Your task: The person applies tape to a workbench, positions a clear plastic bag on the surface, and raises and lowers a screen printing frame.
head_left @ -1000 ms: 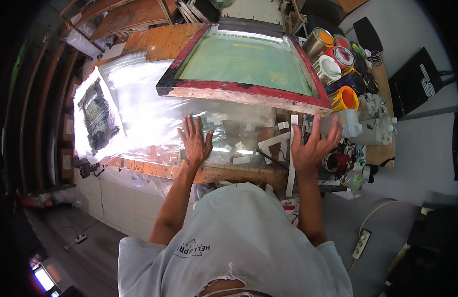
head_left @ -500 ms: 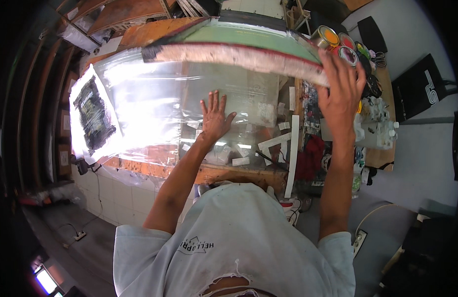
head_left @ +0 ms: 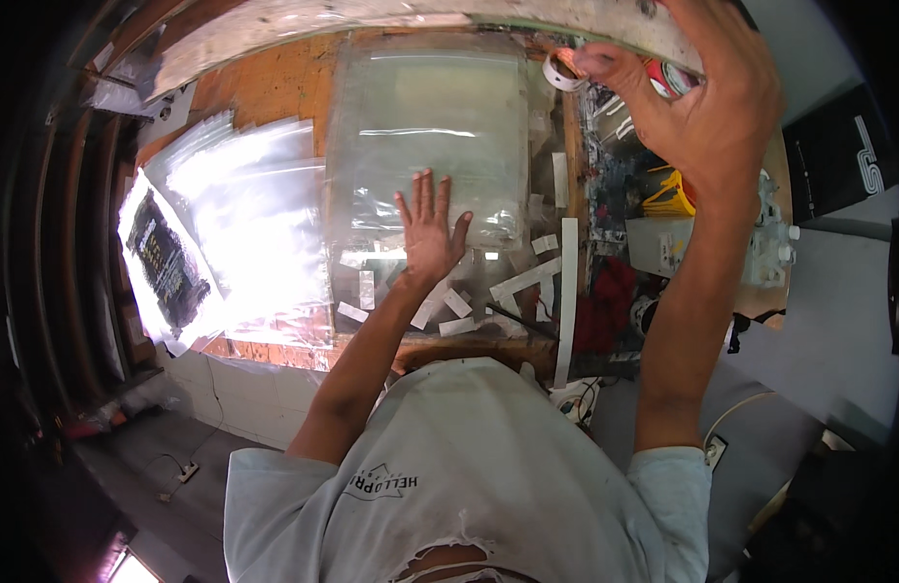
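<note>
My left hand (head_left: 428, 233) lies flat with its fingers spread on a clear plastic sheet (head_left: 430, 117) that rests on the wooden print table (head_left: 275, 87). My right hand (head_left: 707, 92) is raised at the upper right and grips the edge of the wooden screen frame (head_left: 372, 21), which is tilted up across the top of the view. Several white tape strips (head_left: 566, 282) are stuck on the table near my left wrist.
A pile of shiny clear plastic bags (head_left: 260, 228) lies to the left, with a dark-printed one (head_left: 168, 257) at the far left. A tape roll (head_left: 561, 73), a yellow tool (head_left: 668, 194), a red rag (head_left: 610, 311) and ink-stained clutter fill the right side.
My right hand took hold of the screen frame and swung it up off the table, uncovering the clear sheet. My left hand slid forward onto that sheet.
</note>
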The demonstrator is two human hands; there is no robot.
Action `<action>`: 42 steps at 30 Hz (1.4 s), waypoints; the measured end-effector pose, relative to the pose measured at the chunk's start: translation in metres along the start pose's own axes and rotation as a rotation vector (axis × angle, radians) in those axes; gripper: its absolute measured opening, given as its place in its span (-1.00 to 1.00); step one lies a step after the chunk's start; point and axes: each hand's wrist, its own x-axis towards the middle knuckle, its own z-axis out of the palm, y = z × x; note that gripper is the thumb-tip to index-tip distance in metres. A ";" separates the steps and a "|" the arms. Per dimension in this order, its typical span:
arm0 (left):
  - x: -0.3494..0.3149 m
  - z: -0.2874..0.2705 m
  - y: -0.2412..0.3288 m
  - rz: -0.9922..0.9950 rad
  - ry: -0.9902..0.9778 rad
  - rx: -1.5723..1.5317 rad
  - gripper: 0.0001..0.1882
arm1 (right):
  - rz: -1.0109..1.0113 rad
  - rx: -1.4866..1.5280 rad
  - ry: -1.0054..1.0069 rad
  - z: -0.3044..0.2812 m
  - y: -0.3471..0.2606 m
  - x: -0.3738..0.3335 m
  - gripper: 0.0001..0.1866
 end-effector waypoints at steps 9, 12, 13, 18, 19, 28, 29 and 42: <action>-0.024 -0.004 0.014 -0.026 -0.076 0.099 -0.26 | -0.118 0.167 0.204 0.030 0.026 0.004 -0.31; -0.027 -0.002 0.014 -0.028 -0.094 0.131 -0.26 | -0.145 0.245 0.301 0.044 0.036 0.000 -0.32; -0.028 -0.002 0.014 -0.024 -0.095 0.131 -0.26 | -0.139 0.249 0.301 0.045 0.035 0.000 -0.33; -0.030 -0.005 0.013 -0.018 -0.113 0.117 -0.26 | -0.137 0.229 0.249 0.044 0.031 -0.004 -0.31; -0.031 -0.005 0.013 -0.008 -0.112 0.107 -0.26 | -0.137 0.231 0.231 0.043 0.031 -0.005 -0.31; -0.035 -0.005 0.008 0.027 -0.100 0.066 -0.27 | -0.101 0.206 0.057 0.028 0.027 -0.016 -0.28; -0.035 -0.005 0.009 0.027 -0.109 0.070 -0.28 | -0.095 0.202 0.033 0.025 0.027 -0.018 -0.27; -0.037 -0.003 0.008 0.033 -0.071 0.038 -0.23 | -0.005 0.194 -0.092 0.015 0.029 -0.032 -0.19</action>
